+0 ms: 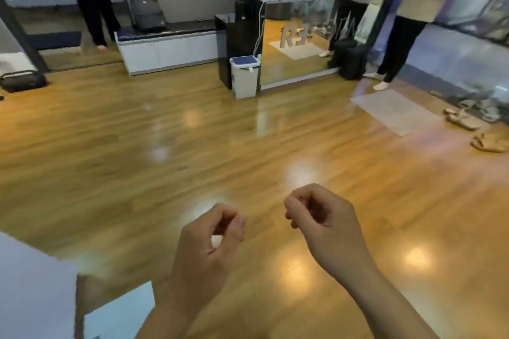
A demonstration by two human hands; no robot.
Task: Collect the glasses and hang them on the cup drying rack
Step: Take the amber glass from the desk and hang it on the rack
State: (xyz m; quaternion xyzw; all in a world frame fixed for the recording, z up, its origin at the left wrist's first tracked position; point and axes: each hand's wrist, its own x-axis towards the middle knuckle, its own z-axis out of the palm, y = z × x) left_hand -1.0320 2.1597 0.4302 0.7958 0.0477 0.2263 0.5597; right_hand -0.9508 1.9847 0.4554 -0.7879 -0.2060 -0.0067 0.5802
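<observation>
My left hand (209, 245) and my right hand (322, 226) hover side by side over a wooden floor at the bottom middle of the head view. The fingers of both are curled into loose fists and nothing is in them. No glasses and no cup drying rack show in this view.
A white surface (33, 292) juts in at the bottom left. Ahead stand a white bin (244, 77), a black cabinet (237, 44), a low white bench (168, 49) and a mirror. One person stands at far left, another at far right. Sandals (468, 121) and a mat (394, 110) lie at right.
</observation>
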